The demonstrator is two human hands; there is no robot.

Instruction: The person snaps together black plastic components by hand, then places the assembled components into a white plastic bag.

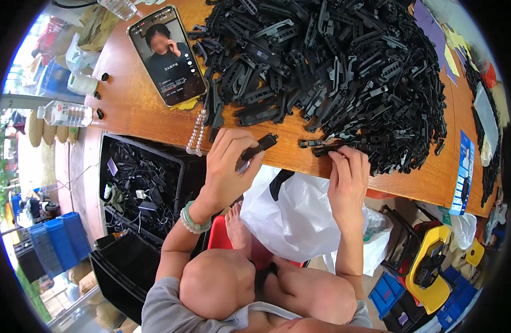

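Note:
My left hand is closed around a short black plastic part, held just over the table's front edge. A bracelet of pale green beads circles that wrist. To the right, my right hand reaches the near edge of a large heap of black plastic parts. Its bent fingers pinch a slim dark plastic part at the table edge; the fingertips partly cover it. The heap's pieces are long, narrow and slotted, mixed with smaller ones.
A phone playing a video lies on the wooden table, its beaded strap hanging at the edge. A water bottle stands left. Below are a black crate of cables, a white plastic bag and a yellow chair.

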